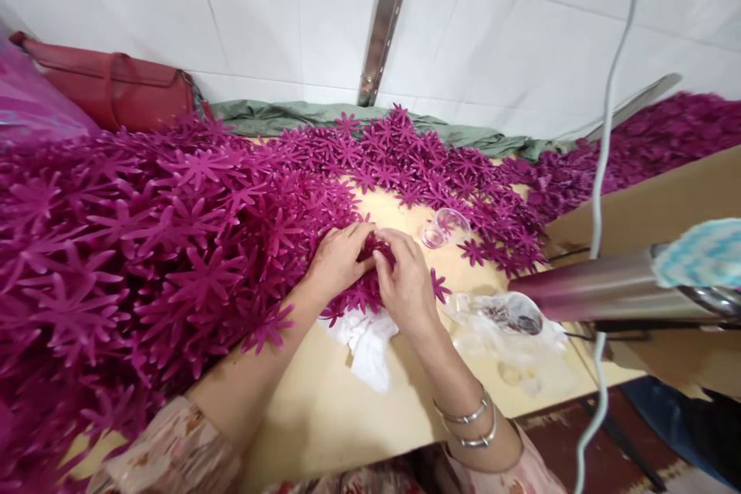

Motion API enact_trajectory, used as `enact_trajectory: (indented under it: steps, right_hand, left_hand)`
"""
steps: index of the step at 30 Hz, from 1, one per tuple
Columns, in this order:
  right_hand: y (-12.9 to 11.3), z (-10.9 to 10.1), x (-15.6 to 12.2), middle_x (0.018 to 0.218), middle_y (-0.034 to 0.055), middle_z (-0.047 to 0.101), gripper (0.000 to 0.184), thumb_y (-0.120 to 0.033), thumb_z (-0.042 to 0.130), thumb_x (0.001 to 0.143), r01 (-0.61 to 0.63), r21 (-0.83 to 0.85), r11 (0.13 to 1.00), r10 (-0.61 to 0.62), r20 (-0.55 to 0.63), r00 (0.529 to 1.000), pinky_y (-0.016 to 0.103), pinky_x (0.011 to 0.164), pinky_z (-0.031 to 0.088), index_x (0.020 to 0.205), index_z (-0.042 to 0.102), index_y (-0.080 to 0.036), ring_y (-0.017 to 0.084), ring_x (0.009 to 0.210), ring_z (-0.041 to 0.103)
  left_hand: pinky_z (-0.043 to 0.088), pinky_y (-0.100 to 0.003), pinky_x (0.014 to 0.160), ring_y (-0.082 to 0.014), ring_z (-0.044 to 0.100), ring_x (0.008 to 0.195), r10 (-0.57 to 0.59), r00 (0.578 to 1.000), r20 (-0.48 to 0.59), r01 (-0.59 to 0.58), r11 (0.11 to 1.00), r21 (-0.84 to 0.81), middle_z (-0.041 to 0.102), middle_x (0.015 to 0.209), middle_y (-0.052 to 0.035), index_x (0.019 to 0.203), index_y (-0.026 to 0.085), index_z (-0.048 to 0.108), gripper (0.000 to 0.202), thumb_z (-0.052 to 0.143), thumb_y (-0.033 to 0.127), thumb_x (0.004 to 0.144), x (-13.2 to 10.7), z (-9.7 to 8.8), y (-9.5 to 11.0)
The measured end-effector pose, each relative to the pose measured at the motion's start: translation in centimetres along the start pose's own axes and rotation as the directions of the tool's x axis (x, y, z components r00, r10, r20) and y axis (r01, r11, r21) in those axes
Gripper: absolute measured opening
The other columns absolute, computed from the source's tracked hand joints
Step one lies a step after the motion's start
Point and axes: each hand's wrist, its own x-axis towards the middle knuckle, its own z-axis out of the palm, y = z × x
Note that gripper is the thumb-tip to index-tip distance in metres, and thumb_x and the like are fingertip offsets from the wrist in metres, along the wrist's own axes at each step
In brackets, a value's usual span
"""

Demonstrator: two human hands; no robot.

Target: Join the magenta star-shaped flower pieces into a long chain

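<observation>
My left hand [341,256] and my right hand [406,278] meet over the middle of the table, fingertips bent towards each other. Between them shows a magenta flower-shaped piece [383,248], mostly covered by the fingers. Both hands are closed around it. More magenta star-shaped flower pieces [202,278] lie in a large heap that reaches up to my left wrist and forearm. A few lie under my hands, and a single one [440,285] rests just right of my right hand. Below my hands is a crumpled white cloth [370,351].
Small clear plastic cups [452,225] stand beyond my right hand. A plastic bag [538,363] and a small container of dark bits [521,314] lie to the right, near a metal cylinder [590,285]. A white cable [600,170] hangs in front. A red handbag [116,85] sits back left.
</observation>
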Motion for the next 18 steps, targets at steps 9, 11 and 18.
enact_trajectory:
  steps: [9,11,18]
  right_hand:
    - [4.9,-5.0,-3.4,0.119,0.0208,0.069,0.038,-0.012,0.056,0.086,-0.107,-0.465,0.879,0.191,0.138,0.972,0.055,0.096,0.048,0.122,0.068,-0.015,0.038,0.109,0.06]
    - [5.9,-4.9,-4.0,0.119,0.0191,0.068,0.036,-0.013,0.055,0.088,-0.106,-0.466,0.879,0.201,0.159,0.967,0.051,0.096,0.049,0.121,0.068,-0.015,0.035,0.107,0.06]
    - [6.8,-4.8,-3.6,0.103,0.0155,0.066,0.035,-0.01,0.039,0.092,-0.156,-0.432,0.888,0.225,0.113,0.968,0.043,0.088,0.05,0.112,0.068,-0.016,0.029,0.097,0.061]
  left_hand:
    - [0.044,-0.035,0.093,-0.0224,0.067,0.101,0.047,0.998,0.049,-0.049,0.997,0.052,0.071,0.104,-0.0039,0.113,0.026,0.074,0.022,0.067,0.037,0.095,-0.1,0.5,-0.7]
    - [0.043,-0.036,0.093,-0.0222,0.067,0.1,0.044,0.998,0.043,-0.046,0.998,0.039,0.071,0.104,-0.0038,0.111,0.026,0.075,0.022,0.066,0.038,0.095,-0.1,0.5,-0.7]
    - [0.046,-0.034,0.09,-0.0198,0.067,0.091,0.0,1.0,0.01,0.001,0.998,-0.066,0.072,0.098,-0.0019,0.112,0.024,0.074,0.025,0.075,0.033,0.089,0.1,0.6,-0.6]
